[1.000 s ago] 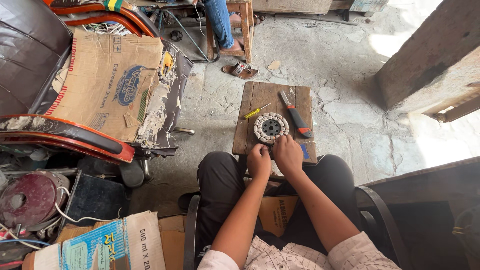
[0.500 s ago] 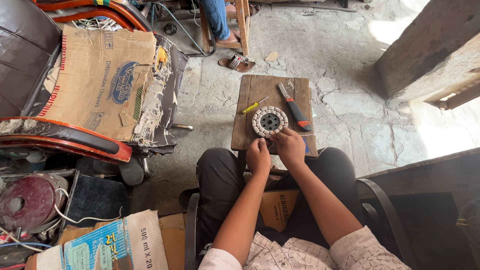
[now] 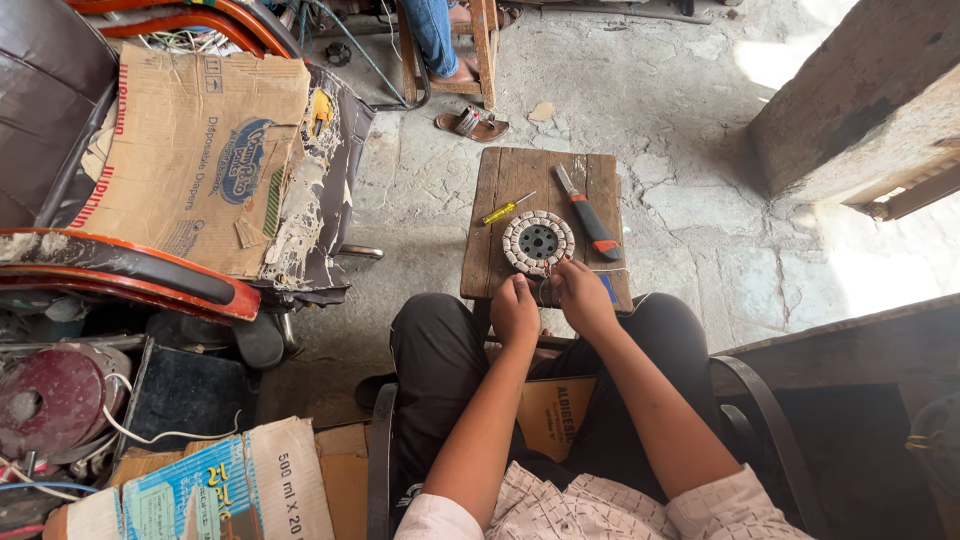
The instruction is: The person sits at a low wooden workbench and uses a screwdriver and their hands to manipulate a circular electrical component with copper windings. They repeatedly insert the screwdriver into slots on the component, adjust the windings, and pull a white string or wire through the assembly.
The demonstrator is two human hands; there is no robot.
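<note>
— So where do the hands sit?
— Both rest at the near edge of the small wooden stool (image 3: 500, 200). The left hand (image 3: 515, 312) is curled into a loose fist, and whether it grips anything cannot be told. The right hand (image 3: 583, 297) has its fingers pinched at the rim of the round wound coil ring (image 3: 538, 241); what they pinch is too small to make out.
— And the ring itself?
— Flat on the stool, near its middle, just beyond the fingertips.
— Anything beside it?
— A yellow-handled screwdriver (image 3: 505, 209) lies to its left, and a red and black utility knife (image 3: 589, 213) to its right. Torn cardboard (image 3: 190, 150) leans on the chair at far left.
</note>
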